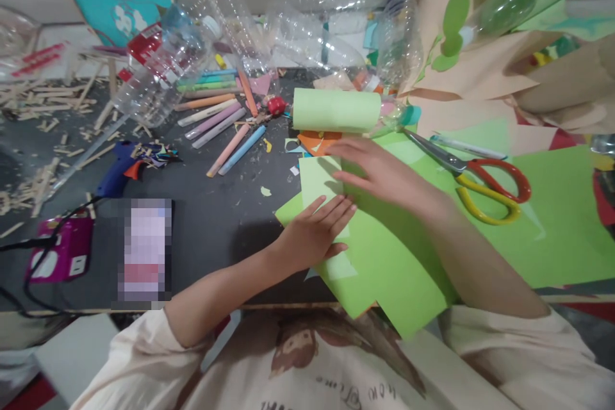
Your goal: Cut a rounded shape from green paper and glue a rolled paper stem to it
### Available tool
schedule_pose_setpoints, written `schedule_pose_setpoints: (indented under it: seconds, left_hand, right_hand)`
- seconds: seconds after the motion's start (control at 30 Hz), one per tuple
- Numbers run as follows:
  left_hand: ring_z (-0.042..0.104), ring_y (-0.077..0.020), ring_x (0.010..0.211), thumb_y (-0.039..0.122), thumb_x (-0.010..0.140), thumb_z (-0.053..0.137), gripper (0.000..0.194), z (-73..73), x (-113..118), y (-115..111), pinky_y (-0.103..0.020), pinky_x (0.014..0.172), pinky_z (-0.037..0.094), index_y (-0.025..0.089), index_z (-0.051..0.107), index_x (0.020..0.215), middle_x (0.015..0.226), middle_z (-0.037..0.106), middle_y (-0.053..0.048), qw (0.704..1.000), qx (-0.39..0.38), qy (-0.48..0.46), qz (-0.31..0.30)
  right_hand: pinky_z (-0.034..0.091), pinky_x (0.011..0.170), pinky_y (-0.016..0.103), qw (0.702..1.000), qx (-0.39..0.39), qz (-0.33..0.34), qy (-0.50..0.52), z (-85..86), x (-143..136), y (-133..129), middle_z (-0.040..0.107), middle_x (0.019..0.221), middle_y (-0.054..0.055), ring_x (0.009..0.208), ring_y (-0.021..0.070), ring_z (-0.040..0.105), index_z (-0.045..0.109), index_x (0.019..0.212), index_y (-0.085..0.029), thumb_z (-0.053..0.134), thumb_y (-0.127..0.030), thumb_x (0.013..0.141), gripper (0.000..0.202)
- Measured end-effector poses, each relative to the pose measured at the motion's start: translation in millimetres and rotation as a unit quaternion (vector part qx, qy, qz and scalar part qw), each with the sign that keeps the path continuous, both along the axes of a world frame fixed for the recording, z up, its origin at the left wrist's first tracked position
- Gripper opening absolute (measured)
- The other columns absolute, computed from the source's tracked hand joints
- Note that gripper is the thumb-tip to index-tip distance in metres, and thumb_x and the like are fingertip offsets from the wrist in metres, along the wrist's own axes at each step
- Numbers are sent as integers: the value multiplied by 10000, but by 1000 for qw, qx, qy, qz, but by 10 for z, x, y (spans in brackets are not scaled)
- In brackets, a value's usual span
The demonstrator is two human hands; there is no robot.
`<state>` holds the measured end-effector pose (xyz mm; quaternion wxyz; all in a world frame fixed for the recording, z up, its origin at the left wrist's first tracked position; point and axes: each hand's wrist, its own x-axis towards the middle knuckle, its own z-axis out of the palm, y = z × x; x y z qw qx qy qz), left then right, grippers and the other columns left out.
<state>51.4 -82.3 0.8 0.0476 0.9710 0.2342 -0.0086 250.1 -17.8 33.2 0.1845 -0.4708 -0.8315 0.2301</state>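
A strip of pale green paper (317, 176) lies on larger bright green sheets (384, 256) in front of me. My left hand (312, 230) rests flat on the strip, fingers stretched to the right. Just above it, my right hand (369, 170) reaches in with its fingers extended over the strip's right edge. Neither hand is wrapped round anything. Beyond them a plastic bottle (391, 112) lies on its side, its body covered by a light green paper sleeve (336, 110). To the right, scissors (471, 182) with red and yellow handles rest on the green paper.
Coloured sticks (225, 122) and a blue glue gun (120, 170) lie to the left, near a phone (147, 250) and a magenta box (62, 250). Clear plastic bottles (321, 32) line the back. Brown paper (471, 70) is piled at the right, with a pen (468, 146) nearer me.
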Motion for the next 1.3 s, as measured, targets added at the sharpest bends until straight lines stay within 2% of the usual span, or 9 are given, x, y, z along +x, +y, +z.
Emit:
schedule_pose_setpoints:
  seconds: [0.1,0.17,0.3,0.37,0.57,0.73,0.97,1.13,1.3]
  left_hand:
    - [358,-210,1464,425,998,401,613,-1,9,-17,-382,1191,322,90,342,1508,1573,377,-111,1000,-3,9,8]
    - [341,-204,1472,408,1000,400,609,3,21,-30,-381,1196,319,94,324,1516,1587,354,-99,1000,-8,17,18]
    - [326,-194,1480,372,1012,363,578,6,44,-44,-381,1202,313,102,316,1521,1596,341,-85,999,-13,18,39]
    - [328,-193,1480,362,1014,357,565,-1,49,-40,-382,1202,316,119,318,1523,1595,345,-79,999,-16,15,50]
    - [333,-203,1478,373,1005,392,567,-29,41,-8,-391,1203,311,133,341,1516,1586,367,-92,997,-14,-2,71]
    - [364,-216,1461,405,993,424,582,-34,26,9,-379,1189,325,117,373,1496,1564,406,-110,997,-11,-14,76]
    - [354,-233,1466,410,996,411,581,-22,8,20,-392,1190,322,117,370,1497,1561,410,-126,997,-24,-10,75]
    - [360,-235,1462,412,991,428,579,-6,7,29,-389,1186,324,124,380,1490,1562,409,-123,997,-31,-6,71]
    - [349,-230,1468,411,992,423,578,-4,4,30,-387,1192,312,130,375,1494,1563,406,-124,997,-35,-6,74]
  right_hand:
    - [504,929,476,991,-17,-108,-82,230,477,-82,705,1238,117,1100,327,657,675,1214,-213,496,-385,928,379]
    - [508,882,473,957,-34,-212,-197,325,819,-95,705,1225,153,1084,350,658,688,1175,-176,477,-343,901,383]
    - [468,645,389,867,-100,-314,-373,321,1237,-63,721,1118,173,906,341,661,691,1081,-178,512,-374,844,356]
    - [420,589,347,857,-131,-325,-378,276,1265,-43,716,1057,178,834,303,641,684,993,-172,536,-363,829,292]
    - [383,594,320,879,-70,-339,-326,266,1062,-11,715,989,148,888,287,624,629,868,-204,500,-164,813,147]
    - [438,705,345,925,-25,-313,-213,334,850,-23,727,1022,151,907,289,646,629,864,-200,509,-193,842,123]
    - [507,718,369,987,-31,-150,-46,185,453,53,749,925,106,796,258,674,690,869,-195,503,-318,885,225]
    - [544,845,444,993,9,-114,30,-68,329,233,725,1161,95,981,274,696,677,1159,-222,469,-307,926,324]
    - [513,976,470,980,114,-150,63,60,341,290,673,1249,78,1169,268,626,617,1207,-290,422,-238,956,322]
